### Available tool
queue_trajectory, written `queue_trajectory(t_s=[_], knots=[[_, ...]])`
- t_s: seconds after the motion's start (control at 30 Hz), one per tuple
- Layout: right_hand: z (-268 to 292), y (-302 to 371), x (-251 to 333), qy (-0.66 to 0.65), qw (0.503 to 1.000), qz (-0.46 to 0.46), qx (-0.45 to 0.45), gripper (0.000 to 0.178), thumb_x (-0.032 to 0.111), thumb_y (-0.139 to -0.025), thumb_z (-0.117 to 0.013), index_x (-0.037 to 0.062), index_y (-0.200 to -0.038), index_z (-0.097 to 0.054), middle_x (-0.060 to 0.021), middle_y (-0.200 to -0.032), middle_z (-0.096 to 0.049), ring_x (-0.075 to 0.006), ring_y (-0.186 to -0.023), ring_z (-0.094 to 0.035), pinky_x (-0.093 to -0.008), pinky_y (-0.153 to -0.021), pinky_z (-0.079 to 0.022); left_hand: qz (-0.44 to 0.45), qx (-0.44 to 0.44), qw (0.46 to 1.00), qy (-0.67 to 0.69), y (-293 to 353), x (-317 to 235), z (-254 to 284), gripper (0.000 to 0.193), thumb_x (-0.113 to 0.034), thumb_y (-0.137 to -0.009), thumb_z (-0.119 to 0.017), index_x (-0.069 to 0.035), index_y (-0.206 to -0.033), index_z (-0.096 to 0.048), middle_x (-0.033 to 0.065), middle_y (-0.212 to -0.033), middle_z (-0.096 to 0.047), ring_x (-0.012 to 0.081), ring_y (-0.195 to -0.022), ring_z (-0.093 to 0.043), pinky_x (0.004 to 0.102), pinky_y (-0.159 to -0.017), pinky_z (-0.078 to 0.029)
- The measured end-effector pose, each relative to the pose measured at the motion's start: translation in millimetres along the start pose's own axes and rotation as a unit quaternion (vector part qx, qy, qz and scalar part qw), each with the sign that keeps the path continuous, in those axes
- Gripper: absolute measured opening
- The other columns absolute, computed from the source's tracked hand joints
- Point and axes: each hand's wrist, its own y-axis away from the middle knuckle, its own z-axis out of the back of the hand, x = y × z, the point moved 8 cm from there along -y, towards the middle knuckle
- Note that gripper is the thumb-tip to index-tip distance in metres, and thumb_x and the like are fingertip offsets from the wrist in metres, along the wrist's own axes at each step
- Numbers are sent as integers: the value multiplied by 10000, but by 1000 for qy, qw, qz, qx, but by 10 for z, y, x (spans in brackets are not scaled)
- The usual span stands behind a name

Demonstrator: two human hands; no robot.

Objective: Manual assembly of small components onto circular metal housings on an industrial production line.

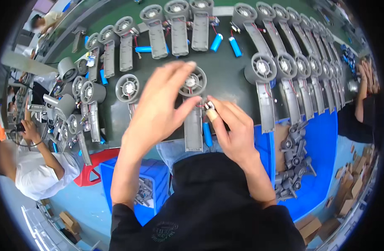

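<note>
Fitting a small metallic part (209,105) to a grey fan (194,81) is judged to be the step in hand. The fan is placed on the green surface (229,79), with its handle (193,131) pointed toward the wearer. The left hand (156,106) is spread: its fingers are extended across the left of the fan ring, and its thumb is held apart; whether the ring is touched cannot be told. The small part is pinched between the thumb and forefinger of the right hand (233,127), just beside the upper end of the handle. A blue battery (207,134) is positioned along the right side of the handle. For the next move, it is judged that the part should be held firmly and aligned with the handle, the fan steadied by the left hand, and strain from the battery avoided.
</note>
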Motion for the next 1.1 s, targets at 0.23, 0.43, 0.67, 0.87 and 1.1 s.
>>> queue_trajectory(t_s=[0.23, 0.43, 0.67, 0.87, 1.1], knots=[[295, -487, 52, -199, 976, -73, -39, 285, 85, -1041, -423, -2, -1269, -570, -73, -1153, -623, -139, -994, -623, -282, -897, -499, -57, -90, 994, -17, -509, -183, 612, 691, -168, -686, -855, -4, -1299, -582, 209, -1147, -658, 356, -1052, -646, 410, -918, -510], [348, -2538, 2, -51, 998, -18, -37, 358, 330, -1035, -456, 20, -1150, -594, -54, -871, -626, -116, -637, -564, -277, -583, -464, 0, -136, 988, -67, -1920, 539, 1380, 604, -206, -714, -762, 81, -1221, -603, 277, -1188, -640, 381, -1152, -611, 401, -1005, -478], [-421, -4110, -1342, 76, 991, -92, 55, 437, 369, -981, -462, 14, -1135, -665, -276, -1162, -645, -430, -1145, -592, -474, -984, -462, 121, -4, 989, -86, -3208, 2272, 595, 768, -374, -635, -846, 48, -1236, -622, 258, -1225, -641, 370, -1138, -629, 399, -994, -492], [-438, -4199, -1017, 242, 959, -63, 136, 578, 562, -926, -492, 60, -1102, -719, -259, -1170, -656, -407, -1121, -621, -475, -990, -476, 179, 4, 982, -62, -3074, 3133, 513, 843, -557, -784, -701, 15, -1377, -521, 253, -1365, -558, 362, -1242, -568, 389, -1052, -440], [1173, -4711, -2436, 391, 890, -198, -123, 533, 457, -911, -550, -3, -1156, -664, -271, -1179, -654, -401, -1121, -634, -472, -945, -517, 240, 134, 941, -197, -2790, 3535, 733, 528, -376, -740, -755, 40, -1063, -706, 269, -1147, -668, 392, -1066, -651, 426, -945, -514]])
